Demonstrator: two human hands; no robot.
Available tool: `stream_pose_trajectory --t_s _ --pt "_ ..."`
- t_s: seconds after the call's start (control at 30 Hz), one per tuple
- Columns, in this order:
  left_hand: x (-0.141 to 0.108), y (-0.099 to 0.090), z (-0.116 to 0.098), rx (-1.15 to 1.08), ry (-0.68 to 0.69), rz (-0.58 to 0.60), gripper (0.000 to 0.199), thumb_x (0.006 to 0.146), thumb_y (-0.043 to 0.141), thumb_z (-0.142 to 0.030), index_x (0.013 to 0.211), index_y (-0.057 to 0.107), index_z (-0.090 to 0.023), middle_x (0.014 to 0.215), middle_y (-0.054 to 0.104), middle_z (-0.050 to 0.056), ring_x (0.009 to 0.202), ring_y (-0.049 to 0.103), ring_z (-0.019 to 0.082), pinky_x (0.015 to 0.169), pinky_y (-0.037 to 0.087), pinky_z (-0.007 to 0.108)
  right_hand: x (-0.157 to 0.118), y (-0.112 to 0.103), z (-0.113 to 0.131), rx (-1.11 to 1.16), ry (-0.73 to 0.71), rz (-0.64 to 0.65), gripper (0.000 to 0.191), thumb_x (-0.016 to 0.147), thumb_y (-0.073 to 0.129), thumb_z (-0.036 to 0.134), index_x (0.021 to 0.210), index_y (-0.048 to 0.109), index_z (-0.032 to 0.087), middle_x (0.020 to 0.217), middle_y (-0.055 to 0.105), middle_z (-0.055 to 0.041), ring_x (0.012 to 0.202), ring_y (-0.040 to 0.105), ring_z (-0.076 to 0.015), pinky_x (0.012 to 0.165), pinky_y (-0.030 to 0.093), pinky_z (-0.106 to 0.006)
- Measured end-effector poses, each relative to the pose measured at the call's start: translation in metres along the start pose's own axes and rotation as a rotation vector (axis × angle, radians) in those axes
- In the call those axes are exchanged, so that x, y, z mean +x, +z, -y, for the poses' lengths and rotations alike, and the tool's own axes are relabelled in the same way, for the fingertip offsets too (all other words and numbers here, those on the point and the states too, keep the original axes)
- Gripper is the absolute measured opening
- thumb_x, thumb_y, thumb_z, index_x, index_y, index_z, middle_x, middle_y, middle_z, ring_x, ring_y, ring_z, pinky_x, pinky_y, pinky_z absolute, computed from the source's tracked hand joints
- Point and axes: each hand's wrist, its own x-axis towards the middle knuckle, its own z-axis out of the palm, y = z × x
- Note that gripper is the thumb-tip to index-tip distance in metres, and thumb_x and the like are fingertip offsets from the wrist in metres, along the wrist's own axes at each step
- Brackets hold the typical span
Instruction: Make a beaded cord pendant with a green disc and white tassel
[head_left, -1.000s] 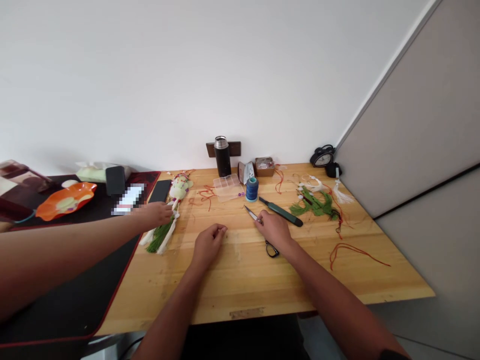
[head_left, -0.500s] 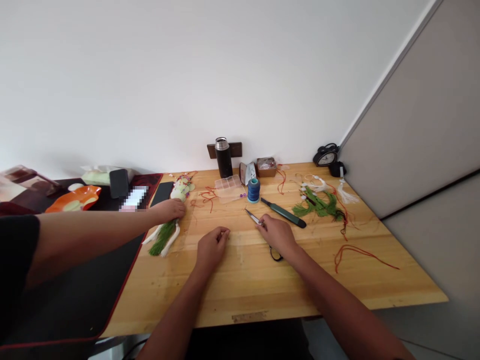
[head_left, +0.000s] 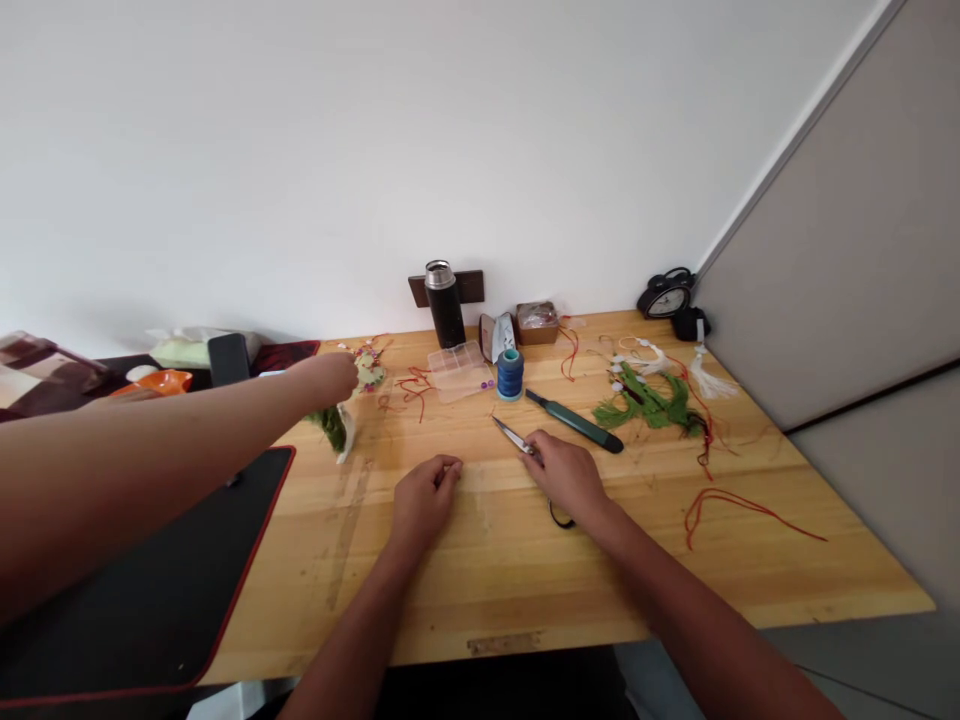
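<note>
My right hand (head_left: pixel 568 475) is closed around the middle of a pair of scissors (head_left: pixel 513 435), resting on the wooden table. Their pointed blades face up and left, and a black handle loop shows below the hand. My left hand (head_left: pixel 426 498) lies on the table to the left with its fingers curled together; whatever they may hold is hidden. Above the scissors lies a dark green craft knife (head_left: pixel 574 422). A spool of blue thread (head_left: pixel 510 375) stands just behind the blades.
A co-worker's hand (head_left: pixel 335 382) reaches in from the left, over a green and white tassel (head_left: pixel 331 430). Behind are a clear compartment box (head_left: pixel 461 372), a black flask (head_left: pixel 445 310) and a small brown box (head_left: pixel 537 325). Green tassels (head_left: pixel 652 400) and red cord (head_left: pixel 750 502) lie right.
The co-worker's hand has moved up and away with the green and white tassel, across the table's left side. My two hands and the scissors have stayed in place; the view has shifted slightly.
</note>
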Motion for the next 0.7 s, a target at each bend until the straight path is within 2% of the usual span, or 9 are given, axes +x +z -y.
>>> stream_pose_trajectory --t_s 0.7 --pt "-0.0002 -0.0004 -0.0036 0.008 -0.013 -0.001 0.038 0.103 0.055 -0.047 0.106 0.084 -0.022 0.075 0.072 0.003 0.075 0.066 0.023 0.074 0.044 0.033 0.0008 0.0068 -0.0056 0.008 -0.039 -0.044 0.018 0.109 0.066 0.038 0.116 0.076 0.024 0.103 0.086 -0.0053 0.094 0.079 -0.0244 0.071 0.038 -0.032"
